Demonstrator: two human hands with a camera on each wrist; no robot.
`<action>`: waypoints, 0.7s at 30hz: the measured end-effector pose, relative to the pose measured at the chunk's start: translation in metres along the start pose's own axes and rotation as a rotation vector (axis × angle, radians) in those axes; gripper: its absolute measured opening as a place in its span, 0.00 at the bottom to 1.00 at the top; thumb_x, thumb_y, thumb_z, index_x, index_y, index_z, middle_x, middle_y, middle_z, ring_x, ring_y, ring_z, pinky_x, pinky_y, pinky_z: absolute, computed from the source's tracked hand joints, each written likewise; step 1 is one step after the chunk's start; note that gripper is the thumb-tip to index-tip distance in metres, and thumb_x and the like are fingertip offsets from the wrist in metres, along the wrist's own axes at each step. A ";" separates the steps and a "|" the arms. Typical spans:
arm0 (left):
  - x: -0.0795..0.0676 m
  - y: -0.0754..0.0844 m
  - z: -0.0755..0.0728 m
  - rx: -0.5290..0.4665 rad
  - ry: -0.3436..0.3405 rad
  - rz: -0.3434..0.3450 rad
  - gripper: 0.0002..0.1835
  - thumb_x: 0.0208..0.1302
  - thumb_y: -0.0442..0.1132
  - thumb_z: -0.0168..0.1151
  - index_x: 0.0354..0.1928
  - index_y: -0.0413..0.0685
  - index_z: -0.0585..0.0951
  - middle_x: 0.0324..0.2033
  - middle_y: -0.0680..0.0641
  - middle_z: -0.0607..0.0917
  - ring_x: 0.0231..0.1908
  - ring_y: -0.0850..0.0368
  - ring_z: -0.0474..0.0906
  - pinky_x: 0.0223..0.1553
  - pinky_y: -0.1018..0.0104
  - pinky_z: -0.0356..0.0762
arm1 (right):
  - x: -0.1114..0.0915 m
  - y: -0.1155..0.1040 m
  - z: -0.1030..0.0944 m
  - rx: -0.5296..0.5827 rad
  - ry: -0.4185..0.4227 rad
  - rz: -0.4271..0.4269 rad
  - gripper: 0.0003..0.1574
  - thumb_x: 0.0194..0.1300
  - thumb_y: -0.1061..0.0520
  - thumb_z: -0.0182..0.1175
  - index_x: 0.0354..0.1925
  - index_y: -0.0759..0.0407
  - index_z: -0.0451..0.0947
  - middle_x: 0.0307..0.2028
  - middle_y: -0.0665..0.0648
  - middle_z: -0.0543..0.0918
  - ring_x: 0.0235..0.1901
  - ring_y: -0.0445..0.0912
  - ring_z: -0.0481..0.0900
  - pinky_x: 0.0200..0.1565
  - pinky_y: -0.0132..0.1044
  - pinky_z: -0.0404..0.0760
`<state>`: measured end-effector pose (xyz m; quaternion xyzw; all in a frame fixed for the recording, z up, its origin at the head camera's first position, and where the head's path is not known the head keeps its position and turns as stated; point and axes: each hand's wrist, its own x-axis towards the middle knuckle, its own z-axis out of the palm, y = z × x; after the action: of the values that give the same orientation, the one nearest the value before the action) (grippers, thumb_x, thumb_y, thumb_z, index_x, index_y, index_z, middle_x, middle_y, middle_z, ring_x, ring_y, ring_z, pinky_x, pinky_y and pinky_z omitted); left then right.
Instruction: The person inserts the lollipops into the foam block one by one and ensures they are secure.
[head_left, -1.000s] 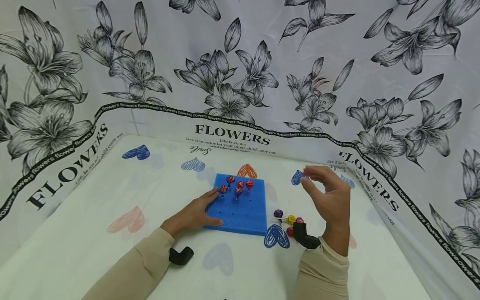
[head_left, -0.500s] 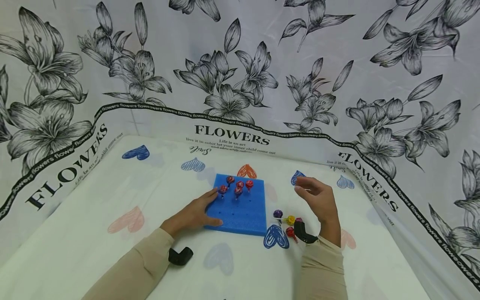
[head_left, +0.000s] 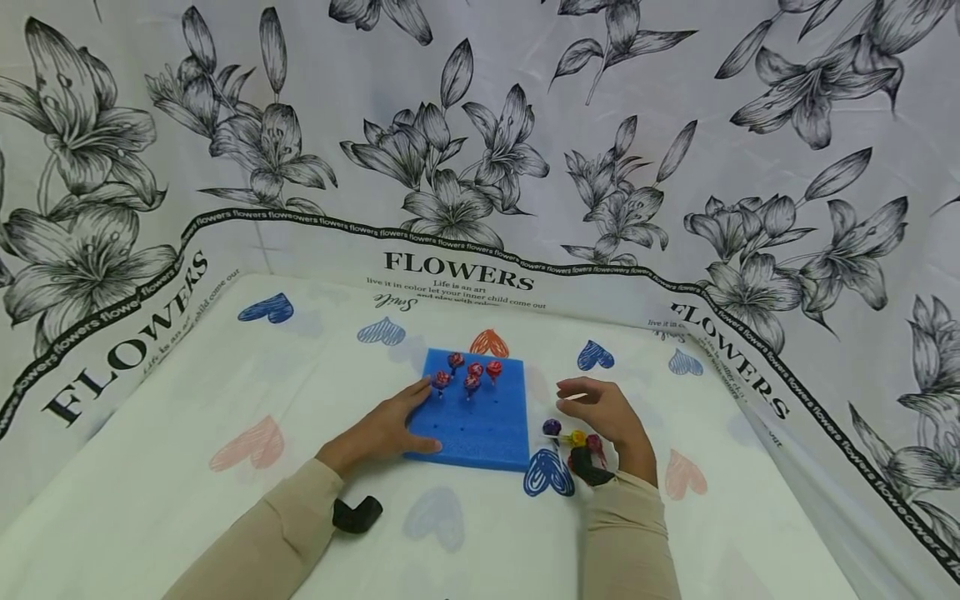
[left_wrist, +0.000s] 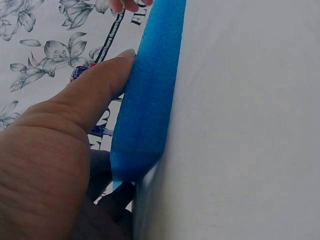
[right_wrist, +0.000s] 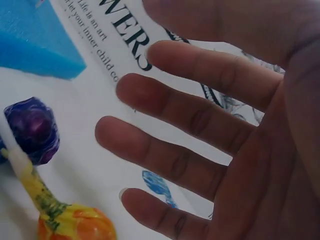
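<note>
My left hand [head_left: 381, 427] holds the left side of a blue foam block [head_left: 483, 429], its thumb at the near edge and its fingers along the side. Several red-and-dark wrapped lollipops, one a bright red lollipop [head_left: 493, 367], stand upright in the block's far half; small holes show in the near half. My right hand [head_left: 609, 414] is above the table, right of the block, with nothing in it. Near it lie a purple lollipop [right_wrist: 32, 131], a yellow lollipop [right_wrist: 77, 225] and a pinkish-red lollipop [head_left: 595, 444]. Another red one is mostly hidden by the wrist device.
A white cloth with printed hearts covers the table [head_left: 292, 375]. Behind it hangs a flower-printed curtain [head_left: 472, 167]. Each wrist carries a black device, such as the left wrist device [head_left: 357, 515].
My right hand has come left and down toward the loose lollipops, its wrist device now covering more of the red one. The left hand and the foam block keep their places.
</note>
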<state>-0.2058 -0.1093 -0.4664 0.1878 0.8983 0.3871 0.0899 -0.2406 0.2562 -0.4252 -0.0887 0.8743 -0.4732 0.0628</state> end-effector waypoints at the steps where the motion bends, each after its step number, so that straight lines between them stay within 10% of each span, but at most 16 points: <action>1: 0.000 0.000 0.000 0.001 0.000 0.000 0.55 0.51 0.58 0.73 0.74 0.41 0.56 0.74 0.47 0.50 0.72 0.43 0.44 0.67 0.45 0.50 | 0.001 0.001 0.001 -0.004 -0.008 0.018 0.27 0.59 0.50 0.70 0.55 0.60 0.80 0.47 0.55 0.83 0.46 0.51 0.81 0.50 0.50 0.77; 21: 0.000 -0.002 0.002 -0.004 0.003 -0.012 0.55 0.51 0.59 0.73 0.74 0.42 0.56 0.74 0.47 0.50 0.72 0.44 0.44 0.67 0.46 0.50 | 0.008 0.004 0.016 -0.191 -0.155 0.104 0.17 0.59 0.56 0.69 0.48 0.54 0.84 0.37 0.51 0.82 0.37 0.47 0.78 0.43 0.47 0.78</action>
<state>-0.2061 -0.1094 -0.4695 0.1816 0.8987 0.3886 0.0913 -0.2457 0.2438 -0.4377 -0.0850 0.9112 -0.3757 0.1458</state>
